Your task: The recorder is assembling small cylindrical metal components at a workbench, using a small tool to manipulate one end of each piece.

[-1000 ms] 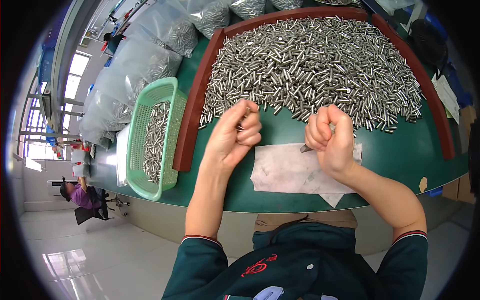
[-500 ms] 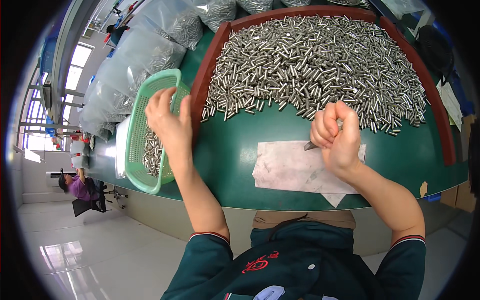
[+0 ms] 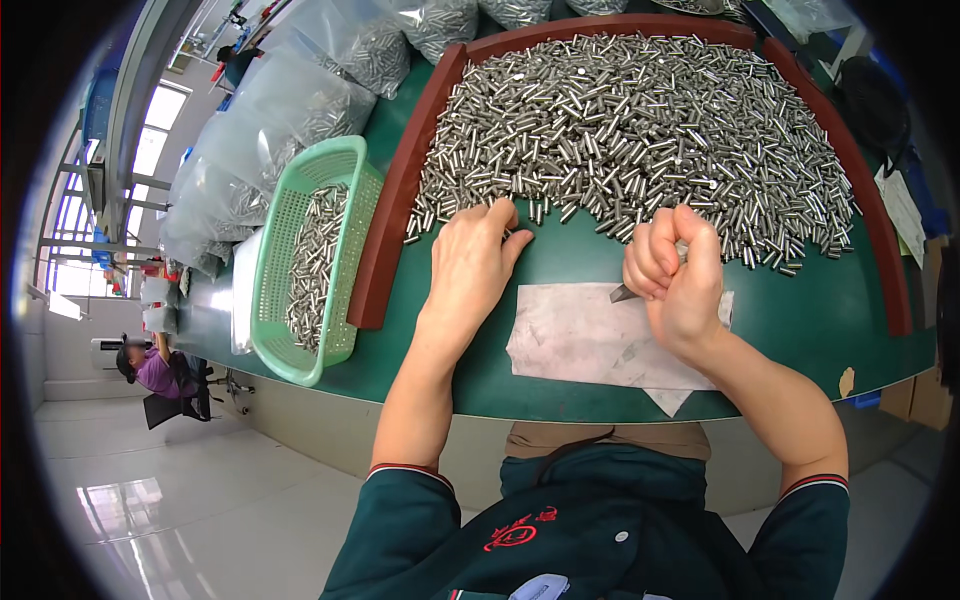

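Observation:
A broad heap of small shiny metal pins point(image 3: 640, 130) covers the far part of the green table. At its near left edge is my left hand point(image 3: 470, 258), back upward, fingers curled and thumb reaching toward them; whatever lies under the fingers is mostly hidden. My right hand point(image 3: 680, 275) is closed in a fist above a stained pale cloth point(image 3: 570, 335). From below that fist sticks the tapered dark grey tip of a tool point(image 3: 622, 293); the rest is inside the hand. Left of my left hand, a green plastic basket point(image 3: 265, 300) holds more pins.
A dark red wooden border point(image 3: 395, 215) encloses the heap on its left, far and right sides. Clear plastic bags of pins point(image 3: 240, 150) line the table's left and far edges. A black fan-like object point(image 3: 870, 100) stands far right. Another person point(image 3: 160, 370) sits in the left background.
My left hand has moved right, from over the green basket to the near edge of the heap, its fingers now curled. My right hand stays closed in nearly the same place.

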Tool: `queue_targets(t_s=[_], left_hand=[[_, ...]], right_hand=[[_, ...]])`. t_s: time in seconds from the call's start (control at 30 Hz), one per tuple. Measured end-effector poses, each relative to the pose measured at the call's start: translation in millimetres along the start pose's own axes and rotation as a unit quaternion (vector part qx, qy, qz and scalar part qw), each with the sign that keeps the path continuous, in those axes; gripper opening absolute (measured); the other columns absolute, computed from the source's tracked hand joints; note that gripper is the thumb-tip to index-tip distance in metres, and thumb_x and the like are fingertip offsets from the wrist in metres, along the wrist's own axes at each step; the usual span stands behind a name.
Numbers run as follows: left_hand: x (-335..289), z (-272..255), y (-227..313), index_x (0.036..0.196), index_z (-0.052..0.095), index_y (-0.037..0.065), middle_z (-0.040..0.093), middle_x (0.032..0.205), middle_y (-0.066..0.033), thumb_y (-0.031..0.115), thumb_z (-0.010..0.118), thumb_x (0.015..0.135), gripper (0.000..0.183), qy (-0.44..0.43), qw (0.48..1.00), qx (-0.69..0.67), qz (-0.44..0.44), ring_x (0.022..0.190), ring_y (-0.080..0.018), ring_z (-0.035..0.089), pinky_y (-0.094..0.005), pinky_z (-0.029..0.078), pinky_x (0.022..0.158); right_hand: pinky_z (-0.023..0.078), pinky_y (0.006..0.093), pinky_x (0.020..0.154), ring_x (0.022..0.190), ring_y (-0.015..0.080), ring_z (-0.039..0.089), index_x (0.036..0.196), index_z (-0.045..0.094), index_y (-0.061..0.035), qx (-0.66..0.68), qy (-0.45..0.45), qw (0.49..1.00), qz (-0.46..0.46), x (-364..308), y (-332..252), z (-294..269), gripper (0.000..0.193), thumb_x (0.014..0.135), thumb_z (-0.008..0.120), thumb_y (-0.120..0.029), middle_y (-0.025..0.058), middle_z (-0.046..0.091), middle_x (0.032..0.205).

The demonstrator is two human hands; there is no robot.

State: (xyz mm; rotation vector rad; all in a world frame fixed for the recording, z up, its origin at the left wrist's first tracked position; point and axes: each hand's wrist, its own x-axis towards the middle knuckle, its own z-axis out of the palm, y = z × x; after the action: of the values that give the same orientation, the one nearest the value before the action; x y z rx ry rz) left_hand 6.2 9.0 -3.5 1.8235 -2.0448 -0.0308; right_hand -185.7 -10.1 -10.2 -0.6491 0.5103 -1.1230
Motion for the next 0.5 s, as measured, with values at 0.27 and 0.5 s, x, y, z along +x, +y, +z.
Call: queue_targets(t_s=[0.27, 0.5], left_hand=[[3.5, -2.7, 9.3, 0.074, 0.049, 0.002, 0.050, 0.065, -0.0096, 0.006, 0.060, 0.070, 0.012, -0.020, 0.991, -0.040, 0.130, 0.061, -0.0265, 0.050, -0.0358, 0.040, 0.057], [2.8, -2.0, 12.1, 0.077, 0.052, 0.001, 0.047, 0.058, -0.0061, 0.015, 0.070, 0.062, 0.027, -0.015, 0.998, -0.046, -0.033, 0.052, -0.0178, 0.047, -0.0297, 0.040, 0.049]], right_hand=[[0.017, 0.0230, 0.037, 0.039, 0.0072, 0.019, 0.051, 0.027, -0.0092, -0.003, 0.003, 1.000, -0.002, -1.6, -1.5, 3.1, 0.037, 0.085, 0.030, -0.022, -0.0011, 0.025, 0.043], [0.018, 0.0234, 0.039, 0.040, 0.0078, 0.019, 0.052, 0.027, -0.0098, -0.018, -0.012, 1.000, 0.006, -1.5, -2.5, 1.4, 0.037, 0.086, 0.028, -0.024, -0.0009, 0.025, 0.045]])
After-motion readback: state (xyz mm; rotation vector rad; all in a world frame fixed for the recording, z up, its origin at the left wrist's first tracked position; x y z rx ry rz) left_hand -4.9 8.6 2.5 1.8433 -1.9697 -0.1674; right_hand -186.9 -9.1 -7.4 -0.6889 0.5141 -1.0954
